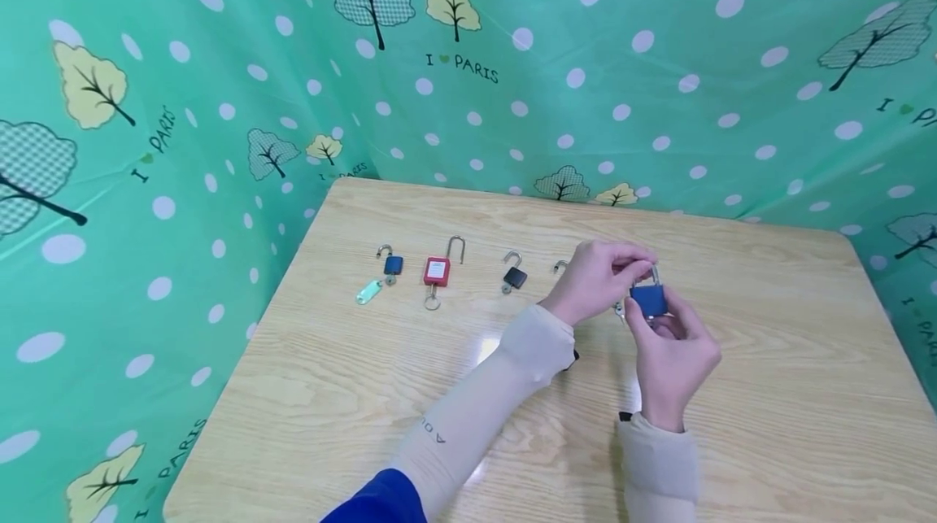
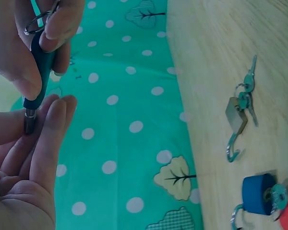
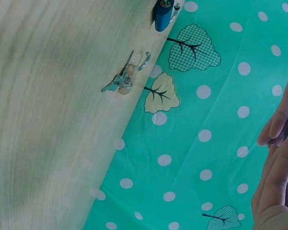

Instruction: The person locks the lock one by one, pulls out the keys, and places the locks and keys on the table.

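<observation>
In the head view, a blue padlock (image 1: 648, 300) is held up above the table between both hands. My right hand (image 1: 673, 352) grips its body from below, thumb on one side and fingers on the other. My left hand (image 1: 596, 279) pinches the metal shackle at the top. The left wrist view has the padlock (image 2: 42, 69) edge-on, with the left hand (image 2: 26, 172) at the shackle and the right hand (image 2: 14, 48) around the body and key ring. Whether the shackle is locked, I cannot tell. Only parts of the hands enter the right wrist view, the right hand (image 3: 278, 191) lower.
On the table (image 1: 329, 393) lie a blue padlock (image 1: 393, 264) with a green tag (image 1: 369, 291), a red padlock (image 1: 437, 271) and a black padlock (image 1: 515, 277), shackles open. A brass padlock (image 2: 236, 116) with keys is partly behind the left hand in the head view.
</observation>
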{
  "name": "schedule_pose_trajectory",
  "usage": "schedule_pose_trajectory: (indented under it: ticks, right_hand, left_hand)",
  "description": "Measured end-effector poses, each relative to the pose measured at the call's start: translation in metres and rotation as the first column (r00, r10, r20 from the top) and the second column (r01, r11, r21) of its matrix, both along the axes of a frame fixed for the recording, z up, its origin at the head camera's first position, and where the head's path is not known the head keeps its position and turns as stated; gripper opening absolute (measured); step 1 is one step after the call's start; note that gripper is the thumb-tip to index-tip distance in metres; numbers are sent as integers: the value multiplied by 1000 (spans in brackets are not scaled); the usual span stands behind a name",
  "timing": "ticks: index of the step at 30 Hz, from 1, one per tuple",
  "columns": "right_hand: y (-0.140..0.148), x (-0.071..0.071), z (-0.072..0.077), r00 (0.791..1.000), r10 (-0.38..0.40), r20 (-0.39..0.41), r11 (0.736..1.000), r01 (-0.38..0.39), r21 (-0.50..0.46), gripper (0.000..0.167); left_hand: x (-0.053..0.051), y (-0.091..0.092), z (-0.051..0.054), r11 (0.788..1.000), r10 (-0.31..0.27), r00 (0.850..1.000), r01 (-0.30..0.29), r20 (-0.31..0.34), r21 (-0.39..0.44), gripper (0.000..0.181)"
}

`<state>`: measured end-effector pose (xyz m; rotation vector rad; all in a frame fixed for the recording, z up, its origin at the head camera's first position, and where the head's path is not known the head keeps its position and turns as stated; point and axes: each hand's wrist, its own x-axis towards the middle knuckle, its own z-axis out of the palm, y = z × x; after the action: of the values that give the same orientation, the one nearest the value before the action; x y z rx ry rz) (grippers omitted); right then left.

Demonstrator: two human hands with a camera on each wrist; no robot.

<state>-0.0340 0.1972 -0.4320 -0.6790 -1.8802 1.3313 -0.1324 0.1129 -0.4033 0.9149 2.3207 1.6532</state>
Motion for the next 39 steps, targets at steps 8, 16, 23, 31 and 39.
schedule_pose_trajectory:
  ticks: [8, 16, 23, 31, 39]
  right_hand:
    - [-2, 0, -8, 999, 27, -27, 999, -25, 46, 39]
    - [4, -1, -2, 999, 35, -27, 999, -34, 38, 40]
    - [6, -1, -3, 1000, -11, -2, 1000, 11, -7, 40]
    - [6, -6, -5, 997, -14, -80, 990, 2, -139, 37]
    - [8, -1, -3, 969, 42, -244, 908, -139, -396, 38]
  left_hand:
    - [9, -1, -13, 999, 31, 1000, -31, -5, 20, 19]
    - [1, 4, -9, 1000, 1, 1000, -1, 30, -9, 20]
    - [-7, 9, -7, 998, -64, 981, 59, 185, 33, 26]
    - [-7, 9, -2, 997, -75, 931, 72, 358, 21, 40]
    - [-7, 11, 0, 994, -89, 904, 54, 418, 94, 41]
